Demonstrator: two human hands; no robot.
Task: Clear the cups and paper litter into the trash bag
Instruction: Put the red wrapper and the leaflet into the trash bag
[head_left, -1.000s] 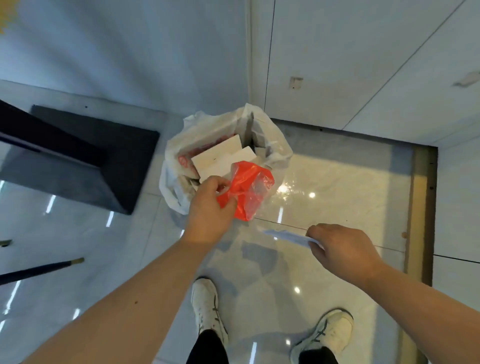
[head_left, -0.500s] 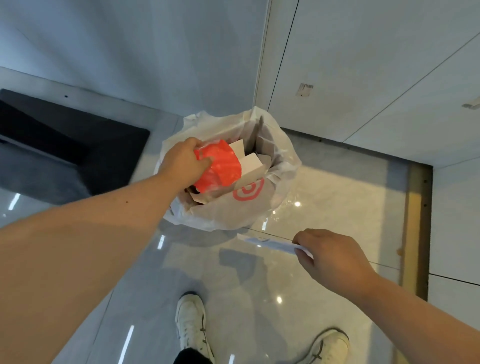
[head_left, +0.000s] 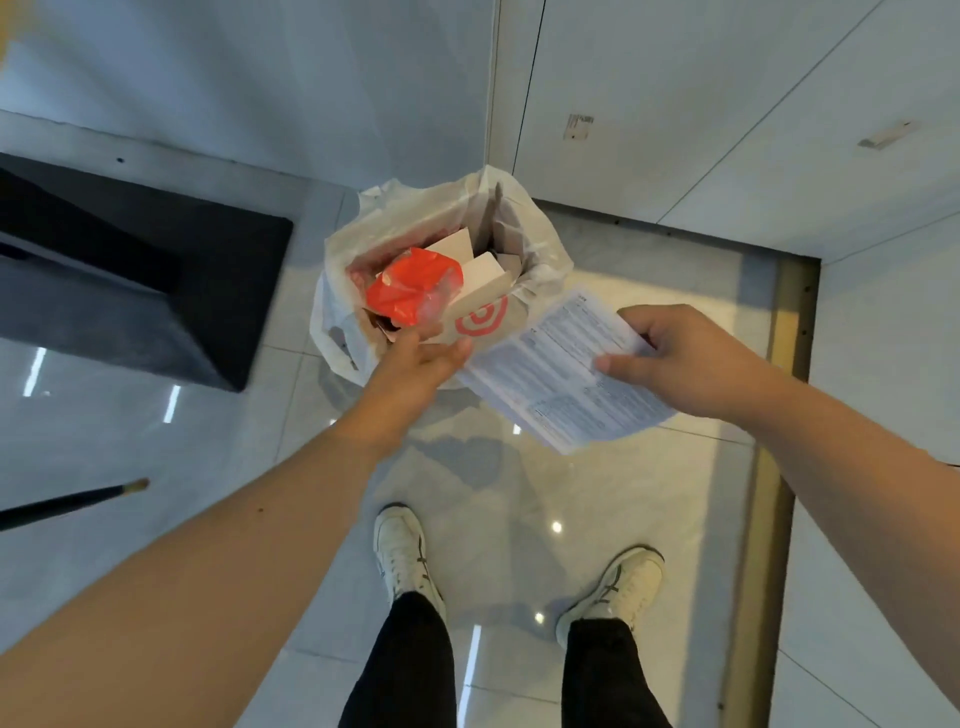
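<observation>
A white plastic trash bag (head_left: 340, 270) stands open on the floor against the wall, stuffed with white boxes and litter. A crumpled red plastic bag (head_left: 413, 285) lies on top inside it. My left hand (head_left: 415, 364) hovers at the bag's near rim, just below the red bag, fingers loose and holding nothing. My right hand (head_left: 691, 358) grips a printed paper sheet (head_left: 561, 364) by its right edge, held flat beside the bag's front right side. The sheet's left edge almost touches my left hand.
A dark metal stand base (head_left: 130, 280) sits on the floor to the left of the bag. A thin dark rod (head_left: 72, 501) pokes in from the left edge. My two white shoes (head_left: 402, 551) stand on glossy tiles below. White wall panels rise behind.
My left hand put the red bag into the trash bag, let it go and drew back to the rim. My right hand raised and turned the paper sheet flat toward the bag.
</observation>
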